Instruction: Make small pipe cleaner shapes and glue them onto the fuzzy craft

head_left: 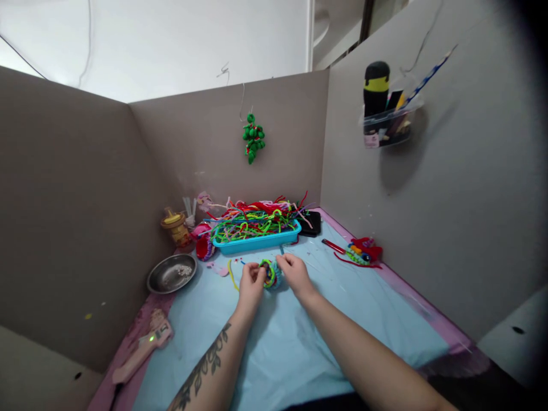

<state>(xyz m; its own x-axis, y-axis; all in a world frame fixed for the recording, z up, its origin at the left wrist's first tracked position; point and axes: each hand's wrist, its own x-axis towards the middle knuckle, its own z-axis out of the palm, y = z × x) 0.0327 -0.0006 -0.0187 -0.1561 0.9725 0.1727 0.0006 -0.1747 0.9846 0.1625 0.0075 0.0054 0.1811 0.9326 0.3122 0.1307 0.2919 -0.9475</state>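
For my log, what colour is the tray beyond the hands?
The tray is bright blue; head view.

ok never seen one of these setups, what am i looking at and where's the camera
There's no machine here, just a person's two bare hands. The single picture comes from a camera on their head, looking forward and down. The left hand has a small multicoloured craft piece in its grip; the right hand seems to pinch a blue strand beside it. On the cloth-covered table sit a blue tray of colourful strands, a metal bowl and what looks like a pink glue gun.
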